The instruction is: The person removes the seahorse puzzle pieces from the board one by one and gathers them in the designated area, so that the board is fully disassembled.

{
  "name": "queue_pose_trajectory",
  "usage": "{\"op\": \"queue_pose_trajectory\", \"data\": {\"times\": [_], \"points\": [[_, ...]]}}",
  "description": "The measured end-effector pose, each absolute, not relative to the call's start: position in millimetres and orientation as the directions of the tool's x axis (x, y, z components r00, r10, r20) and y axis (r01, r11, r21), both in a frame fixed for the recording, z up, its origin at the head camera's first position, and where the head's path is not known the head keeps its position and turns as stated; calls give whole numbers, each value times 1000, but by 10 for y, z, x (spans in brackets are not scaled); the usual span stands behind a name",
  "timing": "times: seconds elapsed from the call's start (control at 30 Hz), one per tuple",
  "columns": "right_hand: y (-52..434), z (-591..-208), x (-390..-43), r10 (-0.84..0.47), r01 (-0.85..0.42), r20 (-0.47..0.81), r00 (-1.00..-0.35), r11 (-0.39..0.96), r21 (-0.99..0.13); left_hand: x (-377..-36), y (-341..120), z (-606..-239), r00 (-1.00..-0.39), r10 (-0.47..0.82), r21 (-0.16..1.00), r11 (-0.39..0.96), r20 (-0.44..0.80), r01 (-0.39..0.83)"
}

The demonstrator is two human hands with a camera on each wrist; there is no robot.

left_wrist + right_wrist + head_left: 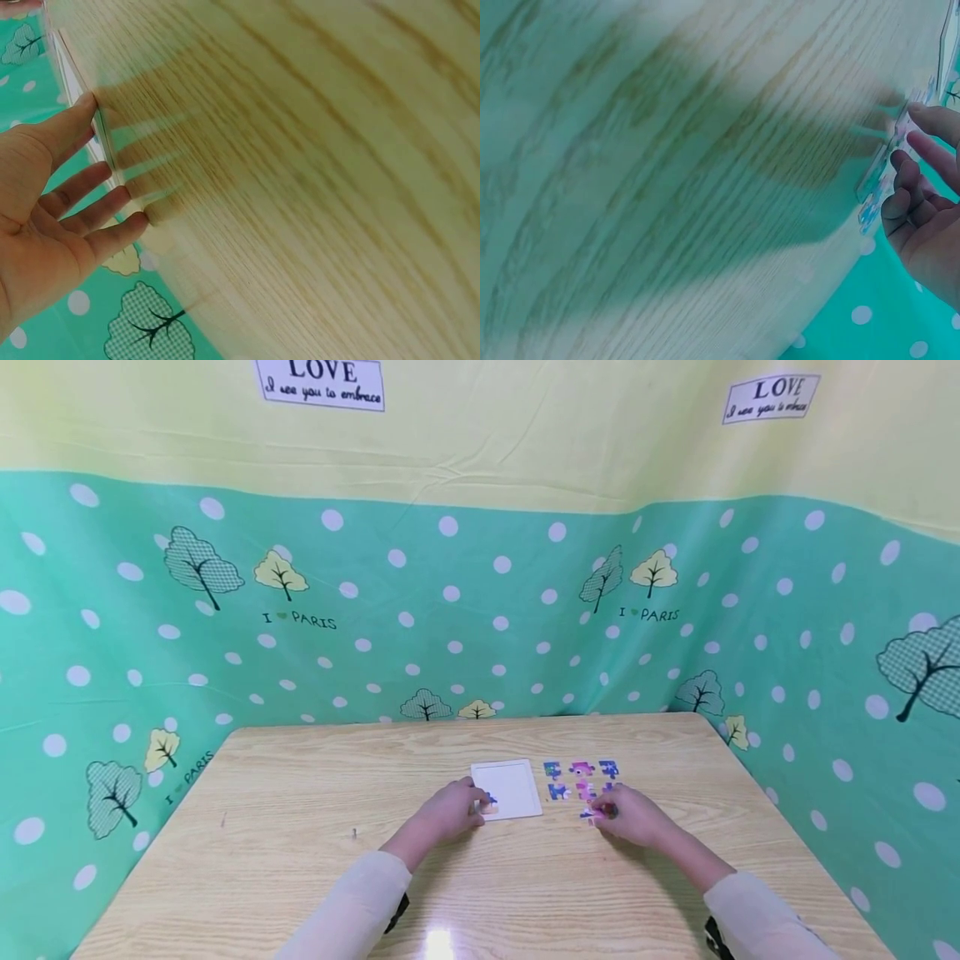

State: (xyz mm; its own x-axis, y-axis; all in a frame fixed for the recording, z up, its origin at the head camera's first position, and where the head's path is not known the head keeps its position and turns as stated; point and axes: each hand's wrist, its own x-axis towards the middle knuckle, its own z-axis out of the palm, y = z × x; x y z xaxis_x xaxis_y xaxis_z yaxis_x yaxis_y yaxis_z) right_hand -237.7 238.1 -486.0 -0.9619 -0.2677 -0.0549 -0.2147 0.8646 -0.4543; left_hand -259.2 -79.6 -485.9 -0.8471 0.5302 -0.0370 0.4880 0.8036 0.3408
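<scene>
My left hand (450, 812) is at the lower left corner of a square white puzzle tray (516, 789), its fingers loosely extended along the edge. One jigsaw piece (490, 807) in blue and tan lies in that corner, partly covered by the fingertips. To the right, my right hand (633, 817) pinches a pink and white jigsaw piece (589, 816) between thumb and forefinger, low over the table. In the right wrist view the other fingers (904, 176) curl in toward the palm. Part of the held piece is hidden behind the fingertips.
Several colourful jigsaw pieces (581, 769) lie in rows right of the tray, some partly behind the right hand. A tiny dark object (354, 833) sits on the wooden table (300, 877) at left. A green dotted cloth (420, 610) hangs behind and beside the table.
</scene>
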Motion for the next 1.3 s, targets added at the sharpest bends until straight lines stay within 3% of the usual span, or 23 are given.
{"op": "queue_pose_trajectory", "data": {"times": [0.2,0.6,1.3], "points": [[2344,-4845,-2397,-239,-188,-45,-970,856,-481,-2582,-798,-4852,-846,532,357,797,-36,487],[2028,-4830,-2506,-303,-291,58,-951,817,-498,-2573,-804,-4844,-851,525,353,802,-30,482],[1494,-4940,-2643,-330,-287,45,-943,737,-612,-2579,-809,-4868,-854,520,348,806,-31,478]]}}
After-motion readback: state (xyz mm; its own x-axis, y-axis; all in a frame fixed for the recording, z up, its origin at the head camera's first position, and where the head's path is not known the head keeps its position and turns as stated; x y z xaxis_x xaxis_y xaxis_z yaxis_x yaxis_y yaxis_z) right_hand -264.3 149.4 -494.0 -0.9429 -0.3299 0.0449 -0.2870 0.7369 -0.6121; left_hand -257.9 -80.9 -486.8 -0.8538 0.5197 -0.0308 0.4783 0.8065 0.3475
